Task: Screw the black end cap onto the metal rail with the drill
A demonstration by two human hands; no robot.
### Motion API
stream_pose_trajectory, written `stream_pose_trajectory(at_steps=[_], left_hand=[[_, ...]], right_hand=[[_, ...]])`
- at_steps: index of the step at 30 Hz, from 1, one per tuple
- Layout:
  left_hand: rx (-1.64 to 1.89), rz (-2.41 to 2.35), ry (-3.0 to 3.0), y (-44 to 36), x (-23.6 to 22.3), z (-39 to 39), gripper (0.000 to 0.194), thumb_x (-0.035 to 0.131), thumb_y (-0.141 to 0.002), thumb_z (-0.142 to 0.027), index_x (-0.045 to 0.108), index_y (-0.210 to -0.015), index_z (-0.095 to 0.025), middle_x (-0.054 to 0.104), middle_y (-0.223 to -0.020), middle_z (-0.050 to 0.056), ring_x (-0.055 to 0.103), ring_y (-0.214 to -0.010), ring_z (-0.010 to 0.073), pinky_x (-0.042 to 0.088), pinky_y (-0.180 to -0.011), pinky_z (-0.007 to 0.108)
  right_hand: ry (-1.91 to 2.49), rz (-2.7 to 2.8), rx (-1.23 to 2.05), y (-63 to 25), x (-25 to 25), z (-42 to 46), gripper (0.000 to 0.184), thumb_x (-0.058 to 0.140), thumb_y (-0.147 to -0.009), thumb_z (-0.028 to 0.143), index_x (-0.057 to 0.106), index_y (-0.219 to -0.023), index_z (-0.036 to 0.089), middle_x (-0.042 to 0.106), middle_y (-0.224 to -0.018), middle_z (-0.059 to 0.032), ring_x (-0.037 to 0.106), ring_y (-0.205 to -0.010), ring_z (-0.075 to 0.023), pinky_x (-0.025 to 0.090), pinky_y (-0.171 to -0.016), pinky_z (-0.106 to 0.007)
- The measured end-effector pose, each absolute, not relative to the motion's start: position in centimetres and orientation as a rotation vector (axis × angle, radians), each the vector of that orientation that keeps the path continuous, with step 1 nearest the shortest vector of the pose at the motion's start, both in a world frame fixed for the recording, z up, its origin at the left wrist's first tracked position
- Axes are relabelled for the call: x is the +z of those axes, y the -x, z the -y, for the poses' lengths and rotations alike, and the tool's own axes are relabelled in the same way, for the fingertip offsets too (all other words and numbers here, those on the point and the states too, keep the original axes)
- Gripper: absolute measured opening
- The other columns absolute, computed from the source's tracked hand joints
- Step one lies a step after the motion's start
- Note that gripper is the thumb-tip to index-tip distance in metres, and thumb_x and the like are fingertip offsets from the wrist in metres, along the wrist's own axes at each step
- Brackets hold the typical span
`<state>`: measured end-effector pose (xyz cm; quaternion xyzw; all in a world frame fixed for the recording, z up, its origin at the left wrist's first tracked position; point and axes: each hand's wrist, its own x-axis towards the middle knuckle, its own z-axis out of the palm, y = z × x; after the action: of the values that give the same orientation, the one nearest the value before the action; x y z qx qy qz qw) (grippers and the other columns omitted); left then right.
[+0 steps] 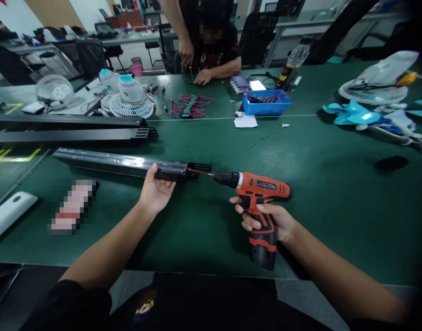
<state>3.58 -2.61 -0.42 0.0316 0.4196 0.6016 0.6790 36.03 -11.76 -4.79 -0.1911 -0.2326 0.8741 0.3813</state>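
Note:
My left hand [158,192] is closed around the near end of a long black metal bar [124,164], thumb on top and fingers underneath. The bar lies slantwise, its far end reaching left over the table. An orange and black cordless drill [262,186] is in my right hand [271,218], fingers around the grip and near the trigger. The drill points left, and its long thin bit [204,173] meets the bar's slotted end [200,166]. Whether the bit sits in a screw or a hole is too small to tell.
More black bars [66,134] lie behind at left. A phone [75,204] and a white casing [11,214] rest near the front left. Beyond are white fans [131,99], wired boards [190,105], a blue bin [266,105] and blue fan blades [356,112]. A co-worker's hands [202,77] work across the table.

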Motion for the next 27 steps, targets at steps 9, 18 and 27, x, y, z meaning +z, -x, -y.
stream_pose_trajectory(at_steps=[9, 18, 27], left_hand=[[1.35, -0.943, -0.093, -3.48, -0.65, 2.6, 0.041, 0.067, -0.1, -0.036, 0.066, -0.132, -0.012, 0.081, -0.107, 0.011, 0.078, -0.098, 0.0226, 0.06, -0.1, 0.034], [1.344, -0.923, -0.085, -3.32, -0.85, 2.55, 0.041, 0.068, -0.099, -0.036, 0.067, -0.133, -0.013, 0.081, -0.109, 0.011, 0.078, -0.098, 0.023, 0.061, -0.097, 0.033], [1.352, -0.958, -0.115, -3.56, -0.43, 2.72, 0.04, 0.064, -0.103, -0.036, 0.066, -0.133, -0.01, 0.081, -0.112, 0.012, 0.078, -0.102, 0.0221, 0.062, -0.097, 0.032]], right_hand=[[0.452, 0.564, 2.251, -35.93, -4.86, 11.63, 0.031, 0.078, -0.092, 0.038, 0.073, -0.112, 0.014, 0.071, -0.097, -0.0035, 0.054, -0.055, -0.0065, 0.055, -0.066, -0.028], [0.561, 0.542, 2.249, -35.95, -4.86, 11.43, 0.029, 0.085, -0.086, 0.032, 0.075, -0.106, 0.013, 0.072, -0.089, -0.0046, 0.067, -0.071, -0.0143, 0.056, -0.076, -0.031], [0.566, 0.556, 2.247, -36.01, -5.02, 11.43, 0.027, 0.084, -0.086, 0.031, 0.075, -0.104, 0.012, 0.072, -0.086, -0.0039, 0.065, -0.068, -0.0126, 0.055, -0.074, -0.03]])
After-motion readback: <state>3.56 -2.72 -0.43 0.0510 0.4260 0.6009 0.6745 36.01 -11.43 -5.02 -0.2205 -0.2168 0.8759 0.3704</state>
